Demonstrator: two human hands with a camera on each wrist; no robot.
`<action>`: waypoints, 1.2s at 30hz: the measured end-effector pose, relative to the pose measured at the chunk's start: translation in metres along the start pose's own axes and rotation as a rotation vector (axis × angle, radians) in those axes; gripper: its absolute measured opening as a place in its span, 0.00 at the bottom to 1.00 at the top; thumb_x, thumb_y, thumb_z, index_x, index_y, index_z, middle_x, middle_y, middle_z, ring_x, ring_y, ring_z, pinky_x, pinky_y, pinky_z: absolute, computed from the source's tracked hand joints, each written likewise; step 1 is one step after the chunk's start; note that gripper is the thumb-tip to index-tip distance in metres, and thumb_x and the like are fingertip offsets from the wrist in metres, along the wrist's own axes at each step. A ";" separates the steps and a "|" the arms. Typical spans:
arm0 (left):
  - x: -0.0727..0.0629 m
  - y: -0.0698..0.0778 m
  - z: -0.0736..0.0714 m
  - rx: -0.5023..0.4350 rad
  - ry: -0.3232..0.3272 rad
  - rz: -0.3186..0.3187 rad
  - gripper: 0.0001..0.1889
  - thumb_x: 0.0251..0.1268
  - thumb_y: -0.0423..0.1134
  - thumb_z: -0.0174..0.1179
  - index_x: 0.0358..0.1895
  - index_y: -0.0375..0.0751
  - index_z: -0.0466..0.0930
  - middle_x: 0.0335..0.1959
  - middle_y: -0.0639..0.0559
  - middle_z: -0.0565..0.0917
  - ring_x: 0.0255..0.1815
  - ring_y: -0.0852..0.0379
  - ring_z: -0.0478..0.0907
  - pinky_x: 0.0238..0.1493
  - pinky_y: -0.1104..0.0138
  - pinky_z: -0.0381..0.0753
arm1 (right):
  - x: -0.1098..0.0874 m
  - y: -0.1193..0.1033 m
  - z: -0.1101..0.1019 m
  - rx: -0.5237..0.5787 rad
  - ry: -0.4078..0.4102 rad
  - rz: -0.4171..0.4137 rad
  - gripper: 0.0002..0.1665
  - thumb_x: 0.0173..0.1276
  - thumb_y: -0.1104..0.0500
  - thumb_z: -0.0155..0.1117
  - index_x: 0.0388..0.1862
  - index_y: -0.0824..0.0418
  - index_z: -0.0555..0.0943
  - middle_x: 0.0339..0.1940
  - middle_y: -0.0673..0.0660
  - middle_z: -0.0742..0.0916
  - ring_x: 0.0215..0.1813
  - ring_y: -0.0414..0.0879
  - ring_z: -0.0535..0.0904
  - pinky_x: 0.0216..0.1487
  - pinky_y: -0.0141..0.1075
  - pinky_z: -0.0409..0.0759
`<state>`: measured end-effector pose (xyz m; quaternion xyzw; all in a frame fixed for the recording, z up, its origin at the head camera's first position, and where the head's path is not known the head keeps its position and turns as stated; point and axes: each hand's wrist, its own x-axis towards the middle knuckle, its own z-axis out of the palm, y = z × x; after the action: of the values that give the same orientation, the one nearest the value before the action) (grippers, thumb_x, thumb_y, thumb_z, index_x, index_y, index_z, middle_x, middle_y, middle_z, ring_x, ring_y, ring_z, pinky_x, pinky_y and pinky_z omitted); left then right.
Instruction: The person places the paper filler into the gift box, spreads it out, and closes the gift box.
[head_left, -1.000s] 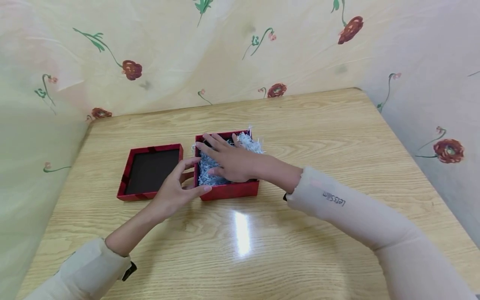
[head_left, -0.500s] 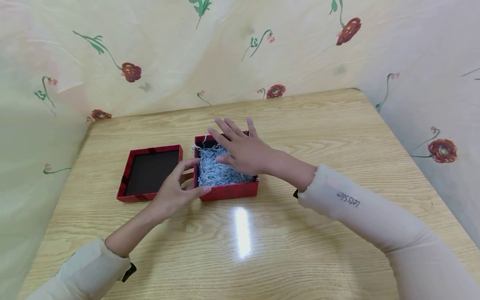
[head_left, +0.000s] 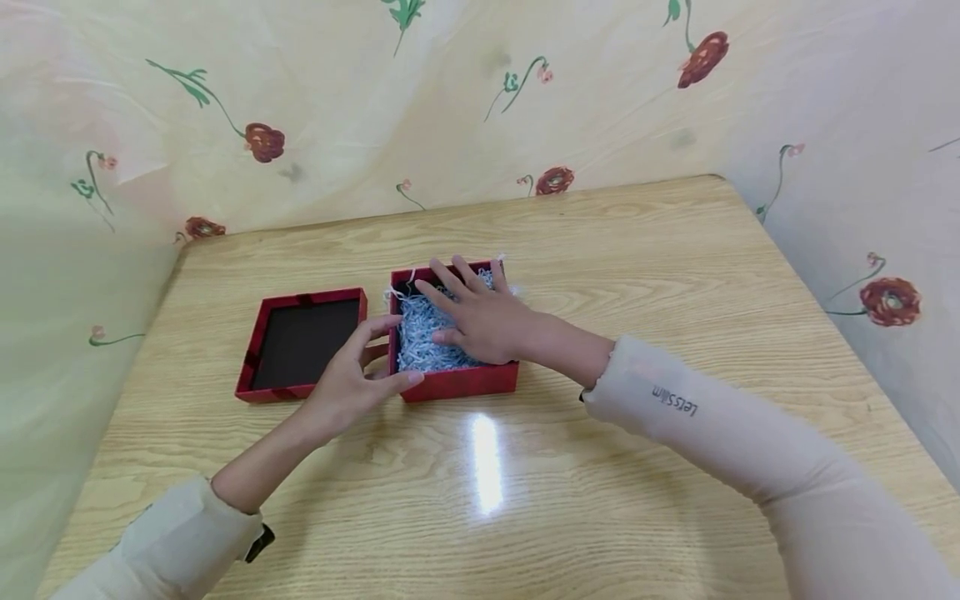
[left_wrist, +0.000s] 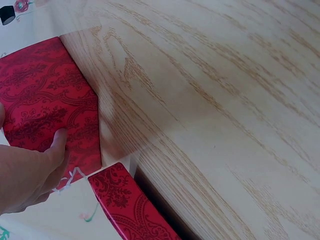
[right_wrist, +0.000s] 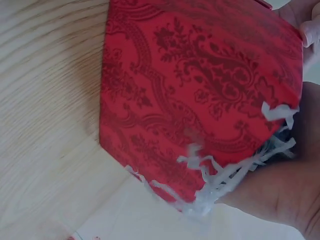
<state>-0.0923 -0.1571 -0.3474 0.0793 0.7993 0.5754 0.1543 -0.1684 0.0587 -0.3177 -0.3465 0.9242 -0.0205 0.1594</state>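
A red patterned box (head_left: 461, 383) stands on the table, filled with pale blue shredded paper (head_left: 422, 343). My left hand (head_left: 341, 387) holds its near left corner, thumb on the front wall and fingers along the left side. In the left wrist view that thumb lies flat against the box (left_wrist: 50, 85). Over the filling, my right hand (head_left: 487, 323) rests palm down with spread fingers on the shredded paper, covering the right part of it. White paper strands (right_wrist: 202, 197) hang over the box's rim in the right wrist view, beside my right hand (right_wrist: 280, 192).
Left of the box lies its lid (head_left: 303, 342), black inside face up with a red rim. The wooden table (head_left: 600, 500) ends at a flower-printed cloth (head_left: 337, 100) behind and at both sides.
My right hand lifted off the paper, then came back down onto it. Paper bulging over the right rim now sits mostly inside. The left hand stays at the corner.
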 end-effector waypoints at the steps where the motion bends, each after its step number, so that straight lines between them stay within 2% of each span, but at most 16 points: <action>1: 0.000 0.000 0.000 -0.002 0.000 0.000 0.40 0.58 0.42 0.69 0.72 0.51 0.57 0.71 0.47 0.58 0.71 0.39 0.60 0.63 0.49 0.68 | 0.001 -0.001 0.001 -0.002 -0.001 -0.002 0.43 0.74 0.34 0.39 0.78 0.44 0.35 0.79 0.52 0.36 0.77 0.55 0.26 0.69 0.66 0.28; 9: 0.001 -0.003 0.000 -0.026 -0.007 0.013 0.40 0.58 0.41 0.69 0.72 0.50 0.57 0.71 0.47 0.59 0.69 0.40 0.63 0.62 0.51 0.70 | 0.008 -0.009 0.008 -0.018 -0.033 -0.051 0.43 0.74 0.34 0.40 0.78 0.42 0.35 0.78 0.50 0.33 0.76 0.49 0.21 0.68 0.66 0.27; 18: 0.001 -0.006 0.000 -0.024 0.000 0.002 0.39 0.58 0.42 0.69 0.71 0.52 0.58 0.71 0.48 0.59 0.70 0.41 0.63 0.64 0.51 0.68 | 0.020 -0.008 0.019 0.033 -0.114 -0.110 0.44 0.74 0.33 0.38 0.78 0.42 0.32 0.78 0.47 0.31 0.77 0.47 0.23 0.71 0.64 0.31; 25: 0.001 -0.007 0.001 -0.018 0.008 0.012 0.39 0.58 0.41 0.69 0.71 0.51 0.58 0.71 0.48 0.58 0.70 0.41 0.61 0.65 0.49 0.67 | 0.031 -0.007 0.027 0.061 -0.189 -0.096 0.44 0.74 0.34 0.39 0.79 0.47 0.34 0.79 0.50 0.35 0.78 0.48 0.27 0.71 0.63 0.32; 30: 0.001 -0.008 0.002 -0.013 0.013 0.014 0.39 0.58 0.40 0.69 0.71 0.51 0.58 0.71 0.48 0.59 0.70 0.42 0.62 0.64 0.49 0.68 | 0.036 -0.007 0.030 0.028 -0.250 -0.080 0.44 0.75 0.35 0.40 0.79 0.48 0.35 0.79 0.49 0.35 0.78 0.47 0.26 0.72 0.62 0.31; 36: 0.000 -0.007 0.001 -0.017 0.014 0.003 0.39 0.58 0.40 0.69 0.71 0.50 0.58 0.71 0.49 0.58 0.70 0.41 0.62 0.64 0.49 0.68 | 0.035 -0.009 0.026 0.021 -0.246 -0.076 0.43 0.75 0.34 0.37 0.79 0.45 0.35 0.79 0.49 0.36 0.78 0.48 0.27 0.72 0.61 0.31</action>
<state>-0.0914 -0.1591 -0.3546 0.0753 0.7954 0.5828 0.1484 -0.1800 0.0313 -0.3507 -0.3795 0.8836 0.0068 0.2743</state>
